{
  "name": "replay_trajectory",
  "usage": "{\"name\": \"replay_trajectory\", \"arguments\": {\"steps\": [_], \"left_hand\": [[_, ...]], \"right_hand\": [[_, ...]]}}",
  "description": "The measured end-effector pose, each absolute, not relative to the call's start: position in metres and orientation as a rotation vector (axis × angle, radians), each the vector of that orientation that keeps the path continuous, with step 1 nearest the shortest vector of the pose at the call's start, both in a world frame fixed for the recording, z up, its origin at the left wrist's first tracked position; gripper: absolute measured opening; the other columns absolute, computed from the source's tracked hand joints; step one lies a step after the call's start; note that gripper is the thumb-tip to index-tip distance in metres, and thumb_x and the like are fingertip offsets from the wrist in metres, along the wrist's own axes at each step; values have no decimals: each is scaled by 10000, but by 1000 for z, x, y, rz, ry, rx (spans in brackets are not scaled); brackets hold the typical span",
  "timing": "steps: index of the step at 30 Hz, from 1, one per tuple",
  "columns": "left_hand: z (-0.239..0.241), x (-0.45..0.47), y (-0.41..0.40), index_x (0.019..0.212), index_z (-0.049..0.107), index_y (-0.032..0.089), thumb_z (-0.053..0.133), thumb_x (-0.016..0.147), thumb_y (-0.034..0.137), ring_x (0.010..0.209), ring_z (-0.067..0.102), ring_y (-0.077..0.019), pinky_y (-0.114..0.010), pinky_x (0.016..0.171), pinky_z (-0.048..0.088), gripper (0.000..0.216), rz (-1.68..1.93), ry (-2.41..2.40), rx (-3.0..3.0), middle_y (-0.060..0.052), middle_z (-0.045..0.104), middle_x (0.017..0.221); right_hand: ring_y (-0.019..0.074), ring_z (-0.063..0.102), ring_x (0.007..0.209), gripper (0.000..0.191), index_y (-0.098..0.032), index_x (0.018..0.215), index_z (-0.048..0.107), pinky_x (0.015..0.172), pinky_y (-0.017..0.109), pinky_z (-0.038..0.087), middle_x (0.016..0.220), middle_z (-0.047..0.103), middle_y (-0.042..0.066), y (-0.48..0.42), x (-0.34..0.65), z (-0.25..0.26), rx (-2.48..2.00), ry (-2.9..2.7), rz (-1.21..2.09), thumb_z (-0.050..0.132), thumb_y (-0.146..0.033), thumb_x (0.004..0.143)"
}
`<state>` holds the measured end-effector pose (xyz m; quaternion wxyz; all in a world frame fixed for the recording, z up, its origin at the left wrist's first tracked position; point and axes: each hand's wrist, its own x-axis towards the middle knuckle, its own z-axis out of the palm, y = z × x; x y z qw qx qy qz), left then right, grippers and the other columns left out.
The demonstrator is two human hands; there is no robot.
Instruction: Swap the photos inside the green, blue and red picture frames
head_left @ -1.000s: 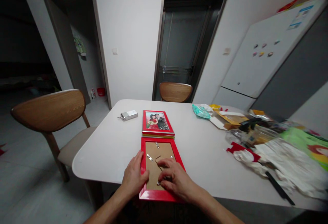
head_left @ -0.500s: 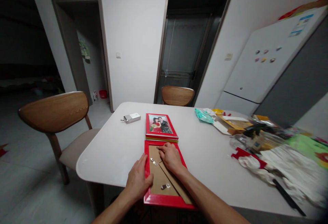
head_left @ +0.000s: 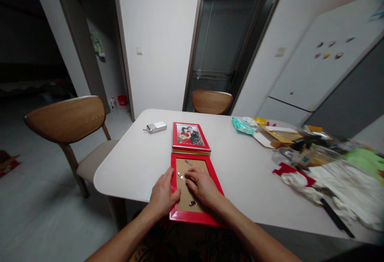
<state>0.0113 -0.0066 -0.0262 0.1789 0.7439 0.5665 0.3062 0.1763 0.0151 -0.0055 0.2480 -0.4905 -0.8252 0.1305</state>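
Note:
A red picture frame (head_left: 210,165) lies face down at the near edge of the white table (head_left: 135,162), its brown backing board (head_left: 183,194) up with small metal clips on it. My left hand (head_left: 163,196) rests flat on the frame's left rim, fingers stretched out. My right hand (head_left: 204,186) lies on the backing board with fingers spread, fingertips near a clip (head_left: 181,175). Just beyond lies a second red frame (head_left: 190,137), face up with a photo in it.
A small silver device (head_left: 155,127) lies at the far left of the table. Bags, papers, a bottle and a red cut-out (head_left: 292,171) crowd the right side. Wooden chairs stand at the left (head_left: 67,120) and the far end (head_left: 211,101). A fridge (head_left: 324,54) stands at right.
My right hand slid from the lower backing board to its top edge, then back to the middle. My left hand stayed on the left rim. The camera view shifted.

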Motion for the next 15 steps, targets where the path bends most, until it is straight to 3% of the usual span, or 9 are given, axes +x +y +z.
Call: {"name": "replay_trajectory", "arguments": {"steps": [5,15], "left_hand": [[-24,12,-6,1243,309,80,467,676,230,1126,403,-209,-315,965,306,607,850,1606,2086,-125,407,1264],[-26,13,-4,1244,305,81,462,671,212,1127,406,-202,-321,963,312,609,853,1631,2060,-124,416,1255]], "right_hand": [[173,483,918,246,-148,924,615,822,292,382,991,536,97,16,185,-10,-1317,-2197,384,434,-231,778],[175,467,912,233,-168,911,607,816,290,361,952,550,83,14,182,-7,-1376,-2194,318,428,-260,792]]}}
